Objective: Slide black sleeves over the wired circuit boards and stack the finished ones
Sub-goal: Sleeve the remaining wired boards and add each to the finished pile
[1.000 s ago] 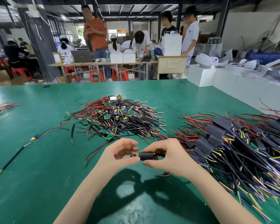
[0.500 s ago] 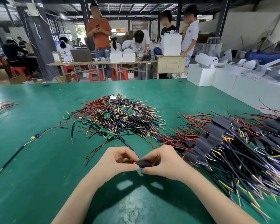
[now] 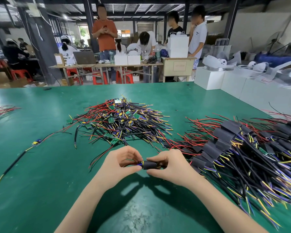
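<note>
**Hands joined at a sleeve, near centre of green table**

Hands meet just above the green table (image 3: 40,174), near edge, centre. Left hand (image 3: 120,163): thumb and fingertips curled, pinching the exposed end of a wired circuit board (image 3: 140,163); only a blue and yellow bit of it shows at the sleeve's left mouth. Right hand (image 3: 169,163): fingers curled round a black sleeve (image 3: 149,165), thumb below, fingers above. Sleeve lies level, left to right, between the two hands. How far the board sits inside cannot be told.

Far of the hands, centre: loose pile of bare boards (image 3: 123,120), green boards tangled in red, black, yellow and purple wires. Right side: large stack of sleeved boards (image 3: 233,148), black sleeves in overlapping rows, wires fanning near and right. Stack reaches close to the right hand.

Left of the hands, well apart: single stray board (image 3: 37,142) with a long black lead running toward the near left. Far left edge: small bundle of red wires (image 3: 3,109).

Beyond the table: several people standing at a work bench (image 3: 107,65); white boxes (image 3: 208,78) at far right.
</note>
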The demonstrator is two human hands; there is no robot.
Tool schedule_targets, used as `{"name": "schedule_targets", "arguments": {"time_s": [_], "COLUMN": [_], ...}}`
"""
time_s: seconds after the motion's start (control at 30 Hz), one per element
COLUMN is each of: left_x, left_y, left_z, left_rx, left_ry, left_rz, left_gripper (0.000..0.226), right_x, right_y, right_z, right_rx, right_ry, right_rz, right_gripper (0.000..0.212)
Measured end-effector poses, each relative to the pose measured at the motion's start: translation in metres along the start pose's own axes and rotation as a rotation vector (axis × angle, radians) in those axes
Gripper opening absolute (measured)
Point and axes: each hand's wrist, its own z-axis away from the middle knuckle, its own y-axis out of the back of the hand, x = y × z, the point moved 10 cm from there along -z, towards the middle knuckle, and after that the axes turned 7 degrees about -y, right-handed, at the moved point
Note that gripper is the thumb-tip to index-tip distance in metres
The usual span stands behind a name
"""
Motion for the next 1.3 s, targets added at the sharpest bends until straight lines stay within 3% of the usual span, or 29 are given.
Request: {"name": "schedule_targets", "arguments": {"time_s": [0.17,0.37,0.67,0.77,0.93,1.07,1.3], "left_x": [0.003,-0.011,-0.012,-0.006,-0.002,-0.003,-0.006], "left_y": [-0.007,0.006,0.007,0.016,0.018,0.016,0.007], "left_z": [0.000,0.001,0.004,0.003,0.002,0.003,0.004], "left_rx": [-0.029,0.003,0.027,0.091,0.127,0.145,0.166], "left_ry": [-0.040,0.114,0.185,0.152,0.116,0.110,0.117], "left_rz": [-0.008,-0.054,-0.015,-0.046,-0.048,-0.051,-0.029], "left_gripper": [0.028,0.020,0.016,0.018,0.020,0.018,0.019], "right_x": [0.003,0.005,0.005,0.015,0.008,0.001,-0.003], "right_y": [-0.005,0.003,-0.001,0.005,-0.007,-0.011,-0.012], "right_z": [0.000,0.000,0.001,-0.001,0.003,0.005,0.008], "right_rx": [-0.047,-0.007,-0.036,-0.005,-0.067,-0.045,-0.034], "right_ry": [-0.031,-0.067,-0.079,-0.169,-0.115,-0.106,-0.077], "right_rz": [-0.032,-0.085,-0.118,0.003,0.323,0.334,0.337], "right_gripper": [0.026,0.026,0.028,0.044,0.025,0.016,0.024]}}
